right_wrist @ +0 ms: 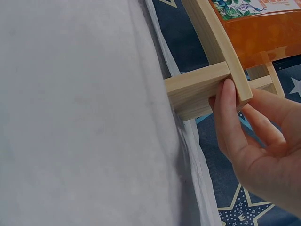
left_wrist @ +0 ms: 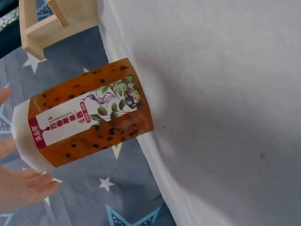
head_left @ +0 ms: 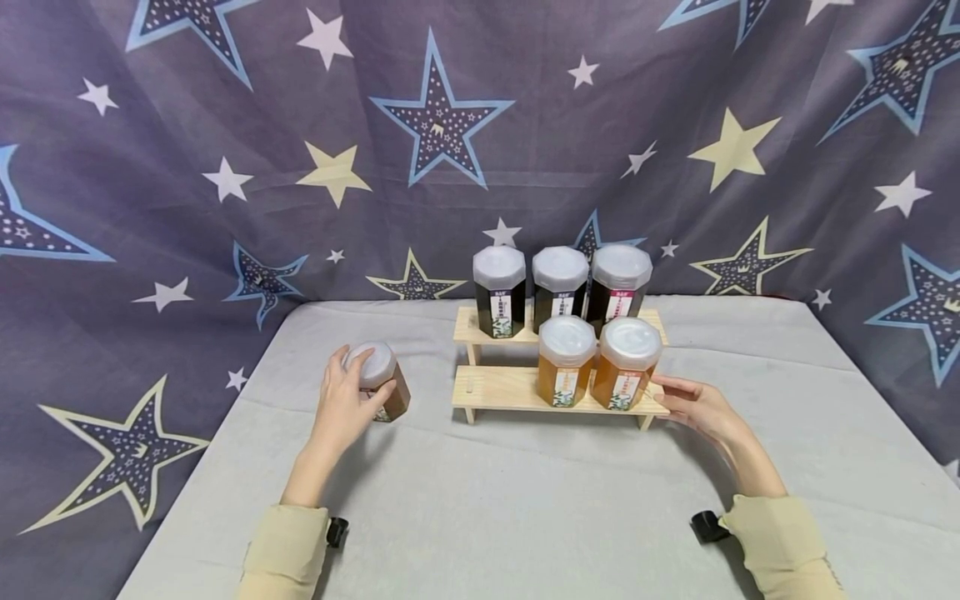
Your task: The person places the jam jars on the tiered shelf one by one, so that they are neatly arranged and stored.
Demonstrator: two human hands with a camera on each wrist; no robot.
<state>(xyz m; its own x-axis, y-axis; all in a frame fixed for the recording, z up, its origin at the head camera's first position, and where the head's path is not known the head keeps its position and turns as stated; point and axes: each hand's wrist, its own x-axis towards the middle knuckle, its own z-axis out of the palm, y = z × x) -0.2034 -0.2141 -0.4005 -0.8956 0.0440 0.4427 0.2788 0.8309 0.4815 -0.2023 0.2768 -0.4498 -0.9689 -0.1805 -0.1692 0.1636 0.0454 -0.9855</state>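
A faceted jar (left_wrist: 89, 115) of amber-brown filling with dark seeds and a white lid stands at the left on the grey cloth. My left hand (head_left: 348, 400) holds it around the lid from above, thumb toward the near side. A two-step wooden shelf (head_left: 495, 387) stands right of centre. My right hand (head_left: 701, 408) grips the right end of its lower board, fingers against the wood in the right wrist view. On that board are two orange jars, one (head_left: 566, 367) beside the other (head_left: 626, 367). Dark jars (head_left: 500, 292) line the upper step.
The table (head_left: 480, 517) is covered by a pale grey cloth. Behind it hangs a dark curtain (head_left: 540, 167) printed with stars. Black straps, one at the left wrist (head_left: 337, 532) and one at the right wrist (head_left: 708, 527), sit by the sleeves.
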